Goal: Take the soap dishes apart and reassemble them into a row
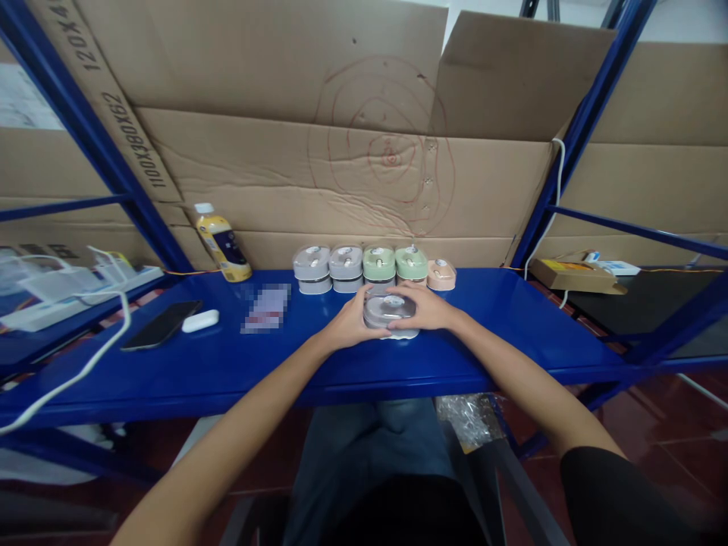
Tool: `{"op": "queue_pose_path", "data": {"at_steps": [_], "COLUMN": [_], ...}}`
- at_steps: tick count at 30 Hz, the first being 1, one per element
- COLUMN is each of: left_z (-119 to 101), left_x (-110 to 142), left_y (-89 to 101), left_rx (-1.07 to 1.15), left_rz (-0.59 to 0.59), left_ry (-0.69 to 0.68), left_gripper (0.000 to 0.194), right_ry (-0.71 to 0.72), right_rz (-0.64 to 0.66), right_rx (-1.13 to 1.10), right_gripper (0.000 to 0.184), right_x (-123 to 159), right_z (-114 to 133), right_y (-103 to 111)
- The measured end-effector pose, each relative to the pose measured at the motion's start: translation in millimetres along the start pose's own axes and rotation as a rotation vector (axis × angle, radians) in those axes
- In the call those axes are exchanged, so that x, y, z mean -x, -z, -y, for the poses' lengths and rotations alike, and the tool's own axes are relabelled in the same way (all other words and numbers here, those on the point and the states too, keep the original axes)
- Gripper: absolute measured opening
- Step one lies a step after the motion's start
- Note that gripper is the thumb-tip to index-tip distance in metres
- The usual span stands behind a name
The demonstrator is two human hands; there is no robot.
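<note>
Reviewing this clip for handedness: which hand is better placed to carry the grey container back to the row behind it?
Probably the right hand. Both hands clasp the grey container, but the right lies nearer the row's short end by the small peach container; the left hand sits farther from it.

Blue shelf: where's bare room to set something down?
Bare shelf right of the right hand, up to the flat box. Another patch between the phone and left hand. Crowded behind the hands: the container row.
</note>
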State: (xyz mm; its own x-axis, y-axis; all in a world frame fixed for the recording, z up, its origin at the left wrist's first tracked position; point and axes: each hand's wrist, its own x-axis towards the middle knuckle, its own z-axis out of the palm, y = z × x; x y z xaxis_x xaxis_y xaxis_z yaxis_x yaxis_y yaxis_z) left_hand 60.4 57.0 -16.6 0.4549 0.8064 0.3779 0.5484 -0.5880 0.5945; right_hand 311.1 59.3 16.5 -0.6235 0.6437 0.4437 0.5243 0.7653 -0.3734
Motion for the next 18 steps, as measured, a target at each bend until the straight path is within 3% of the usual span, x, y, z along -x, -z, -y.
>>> {"op": "queue_pose_path", "data": {"at_steps": [7, 18], "left_z": [-3, 5], "left_x": [1, 0], "left_y": [0.3, -1.4], "left_rx": [0.003, 0.003], "left_rz": [0.008, 0.054], "left_ry": [0.017, -0.028], "left_gripper": [0.123, 0.117], "right_ry": [-0.088, -0.055], "right_rz": [0.049, 0.161], "right_rx": [0.058, 0.137], "right_gripper": [0.091, 0.096], "right_x": [0, 1], "right_z": [4, 6], "right_y": [-7, -6]}}
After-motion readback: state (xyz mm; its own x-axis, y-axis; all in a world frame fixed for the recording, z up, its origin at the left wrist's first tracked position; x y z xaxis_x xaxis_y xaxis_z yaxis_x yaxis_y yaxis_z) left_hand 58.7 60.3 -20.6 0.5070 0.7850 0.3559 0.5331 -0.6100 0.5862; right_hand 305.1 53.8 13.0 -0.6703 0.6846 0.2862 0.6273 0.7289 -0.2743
